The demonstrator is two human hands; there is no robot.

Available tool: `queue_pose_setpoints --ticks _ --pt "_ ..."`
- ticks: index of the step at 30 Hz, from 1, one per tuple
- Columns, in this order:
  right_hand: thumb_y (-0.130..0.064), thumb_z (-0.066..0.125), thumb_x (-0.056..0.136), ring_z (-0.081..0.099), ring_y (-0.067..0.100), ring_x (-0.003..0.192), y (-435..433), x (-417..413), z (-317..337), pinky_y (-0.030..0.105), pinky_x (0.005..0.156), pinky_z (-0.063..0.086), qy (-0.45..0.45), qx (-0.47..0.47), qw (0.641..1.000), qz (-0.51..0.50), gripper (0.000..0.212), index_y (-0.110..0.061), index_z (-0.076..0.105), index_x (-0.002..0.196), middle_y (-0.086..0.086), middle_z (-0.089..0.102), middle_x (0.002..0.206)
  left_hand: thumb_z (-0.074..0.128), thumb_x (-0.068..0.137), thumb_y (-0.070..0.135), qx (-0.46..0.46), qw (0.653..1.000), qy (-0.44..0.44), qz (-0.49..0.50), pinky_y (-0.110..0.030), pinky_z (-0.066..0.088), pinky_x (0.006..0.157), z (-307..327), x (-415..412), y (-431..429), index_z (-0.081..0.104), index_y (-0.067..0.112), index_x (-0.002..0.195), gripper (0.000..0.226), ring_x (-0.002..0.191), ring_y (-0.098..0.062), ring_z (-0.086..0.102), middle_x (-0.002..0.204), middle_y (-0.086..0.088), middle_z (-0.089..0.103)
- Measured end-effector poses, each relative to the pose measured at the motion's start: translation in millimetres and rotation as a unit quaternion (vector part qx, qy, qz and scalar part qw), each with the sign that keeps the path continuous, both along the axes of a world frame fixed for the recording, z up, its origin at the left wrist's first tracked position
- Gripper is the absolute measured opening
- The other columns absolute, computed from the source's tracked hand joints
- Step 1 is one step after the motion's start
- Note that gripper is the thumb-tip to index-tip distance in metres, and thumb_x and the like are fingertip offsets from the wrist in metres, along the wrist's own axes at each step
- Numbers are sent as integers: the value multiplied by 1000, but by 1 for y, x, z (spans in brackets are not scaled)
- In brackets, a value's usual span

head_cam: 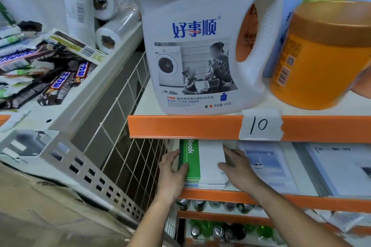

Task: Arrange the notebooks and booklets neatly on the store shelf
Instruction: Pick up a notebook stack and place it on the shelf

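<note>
Stack of notebooks (208, 164) at left end of middle shelf (210, 194), left hand (170, 172) straight-fingered against stack's left side, thumb on green cover, right hand (239, 168) straight-fingered against right side, thumb on white cover, booklets (269, 166) just right

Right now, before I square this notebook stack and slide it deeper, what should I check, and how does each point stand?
1. Left hand braces the notebook stack on its left side, thumb on the green cover: ok.
2. Right hand presses the stack's right side with straight fingers: ok.
3. Stack sits behind the lower orange rail, no overhang: ok.
4. Booklet edges flush all round: hands cover both sides: cannot tell.
5. Free room behind the stack: hidden under the upper orange rail: cannot tell.
</note>
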State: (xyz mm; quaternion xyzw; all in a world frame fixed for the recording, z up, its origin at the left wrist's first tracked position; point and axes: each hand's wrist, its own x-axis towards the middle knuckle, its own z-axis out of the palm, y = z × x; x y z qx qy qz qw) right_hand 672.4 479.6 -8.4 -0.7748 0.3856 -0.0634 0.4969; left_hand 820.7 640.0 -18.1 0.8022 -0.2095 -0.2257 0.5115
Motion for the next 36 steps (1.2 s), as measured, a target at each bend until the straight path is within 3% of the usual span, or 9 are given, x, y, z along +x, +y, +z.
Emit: queue_pose_setpoints --ticks 4,8,12,19,25,28,30,33,36 --pt "-38 57 81 41 19 136 1 1 -1 43 112 39 -19 3 1000 -3 63 -49 45 142 -6 49 142 66 96 22 14 1000 1 1 -45 34 119 -1 1 1 52 23 144 50 136 -11 41 135 14 45" --pt "-8 55 91 64 29 110 7 3 5 45 96 52 -57 51 997 -5 39 -33 65 119 -4 72 114 65 97 22 15 1000 1 -6 -41 34 119 2 1 2 51 21 144 49 133 -9 42 135 14 45" --pt "-9 54 91 66 31 104 6 4 2 47 89 54 -66 44 997 6 38 -32 67 118 5 72 113 63 98 21 24 1000 -7 -18 -25 35 110 4 1 6 52 21 145 48 126 -3 43 136 15 45" --pt "-13 51 94 57 42 113 11 4 2 55 96 48 -63 56 996 13 44 -51 59 117 11 69 118 64 98 23 38 999 -14 -28 -32 28 120 5 4 9 51 21 145 49 133 -3 36 137 16 43" --pt "-19 48 96 55 42 118 14 1 4 56 100 45 -51 70 996 9 51 -62 48 124 2 69 121 62 99 23 53 997 -32 -40 -34 25 123 7 3 8 45 20 149 53 137 -6 32 139 12 40" --pt "-19 48 97 51 44 121 13 -1 6 57 101 43 -42 84 996 11 52 -55 46 135 7 66 126 60 100 27 68 995 -51 -48 -34 22 123 9 1 9 42 22 152 55 140 -7 30 148 6 39" --pt "-21 51 97 57 36 119 10 -3 8 55 102 45 -39 83 996 18 48 -53 49 133 -5 67 127 58 100 30 85 992 -82 -55 -35 22 124 10 -1 10 41 22 153 56 144 -10 28 153 5 38" --pt "-24 57 97 50 10 130 4 -10 18 33 106 42 -39 55 998 21 46 -52 45 132 -26 52 133 59 99 32 92 981 -161 -61 -35 25 122 17 -8 7 42 18 151 56 143 -9 28 151 4 43" --pt "-27 60 98 36 3 134 -5 -26 28 26 108 31 -8 3 1000 3 61 -30 34 153 -20 40 141 61 97 29 77 964 -238 -91 -26 25 119 28 -22 -7 46 17 147 54 139 -6 30 145 7 46"
